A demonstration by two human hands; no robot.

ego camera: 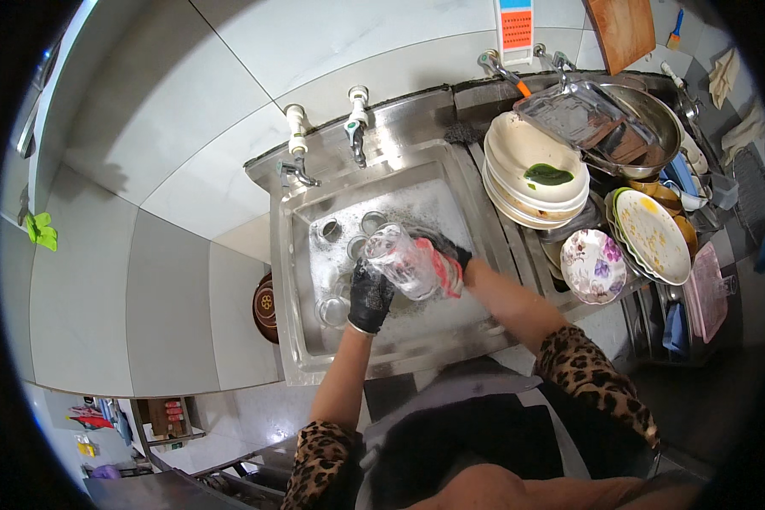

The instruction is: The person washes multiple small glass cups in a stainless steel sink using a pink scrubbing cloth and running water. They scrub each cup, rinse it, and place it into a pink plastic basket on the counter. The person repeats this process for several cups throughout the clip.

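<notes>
A clear glass pitcher or large jar [403, 264] is held tilted above a stainless steel sink [298, 274] full of suds. My left hand [371, 294], in a black glove, grips its left side. On its right, my right hand [454, 250], also gloved in black, presses a red and white cloth [445, 271] against the glass; its fingers are partly hidden. Several drinking glasses sit in the soapy water beside my left hand, one of them near the left wall [332, 311] and another farther back [373, 222].
Two taps [356, 137] [299, 171] rise behind the sink. Right of it, the ribbed drainboard holds stacked white bowls [529, 185], a floral bowl [593, 266], food-stained plates [653, 236], a clear tray [580, 111] and a metal pan [666, 131]. A cutting board [623, 32] leans at the wall.
</notes>
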